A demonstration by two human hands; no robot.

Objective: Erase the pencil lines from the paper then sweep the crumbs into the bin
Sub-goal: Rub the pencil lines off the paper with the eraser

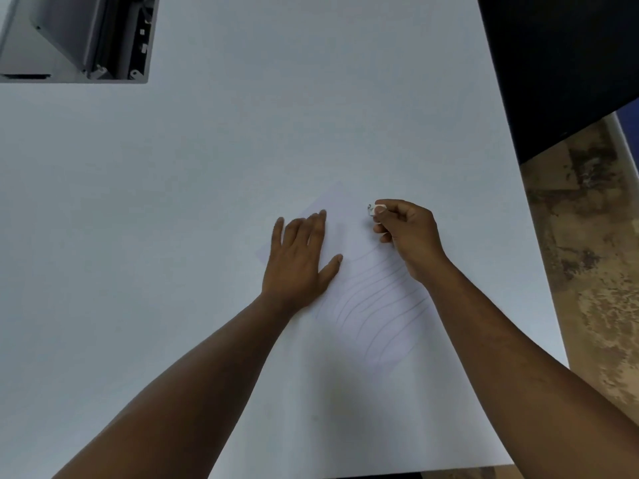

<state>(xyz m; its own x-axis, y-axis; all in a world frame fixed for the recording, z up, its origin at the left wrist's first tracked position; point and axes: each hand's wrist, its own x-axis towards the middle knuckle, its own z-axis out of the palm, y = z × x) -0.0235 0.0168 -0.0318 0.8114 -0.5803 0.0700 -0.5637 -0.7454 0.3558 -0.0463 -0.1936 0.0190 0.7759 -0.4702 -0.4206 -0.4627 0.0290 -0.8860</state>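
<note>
1. The white table [173, 202] fills most of the view. A grey bin [74, 38] sits at its far left corner, well apart from both hands, so the later sweep must travel far and left.
2. The paper [349, 236] lies on the table to the right of centre, turned diagonally; its long axis seems to run from near right to far left (its edges are faint against the table, so this is a judgement).
3. The pencil lines [377, 305] are wavy strokes on the near part of the sheet, between the two forearms. They lie nearer than the eraser and slightly left of it, so the next rub calls for pulling toward the body.
4. The left hand [299, 257] rests flat on the paper's left part, fingers straight and spread, pinning it down.
5. The right hand [408, 236] is curled, fingertips pinching the eraser; it is the hand nearer the lines.
6. The eraser [375, 209], small and white, sits at the paper's far right edge; whether it touches the sheet I cannot tell.
</note>
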